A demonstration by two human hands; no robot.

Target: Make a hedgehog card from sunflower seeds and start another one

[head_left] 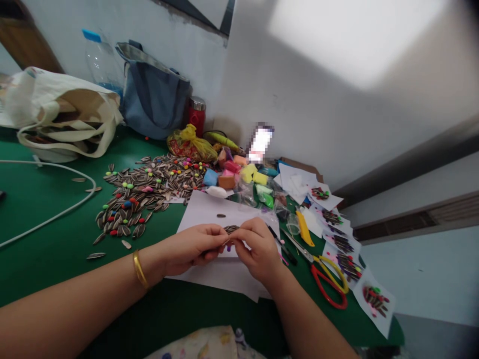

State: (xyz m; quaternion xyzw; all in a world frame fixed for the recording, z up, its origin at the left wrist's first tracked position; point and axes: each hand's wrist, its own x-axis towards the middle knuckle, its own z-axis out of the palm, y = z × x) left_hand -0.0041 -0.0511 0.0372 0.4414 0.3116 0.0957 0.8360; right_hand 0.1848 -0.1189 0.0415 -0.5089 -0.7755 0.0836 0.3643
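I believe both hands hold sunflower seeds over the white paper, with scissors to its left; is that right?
No: the head view shows the scissors right of the white paper; left hand and right hand do hold sunflower seeds.

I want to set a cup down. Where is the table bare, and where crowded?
Bare green table lies left of the seed pile, around the white cable. Crowded: clay pieces behind the paper, scissors and cards right of the right hand holding seeds.

Both bare forearms reach in from the lower edge and converge. The left hand (pixel 194 248) and right hand (pixel 256 249) meet fingertip to fingertip, fingers curled, thumbs and forefingers pinched closed.
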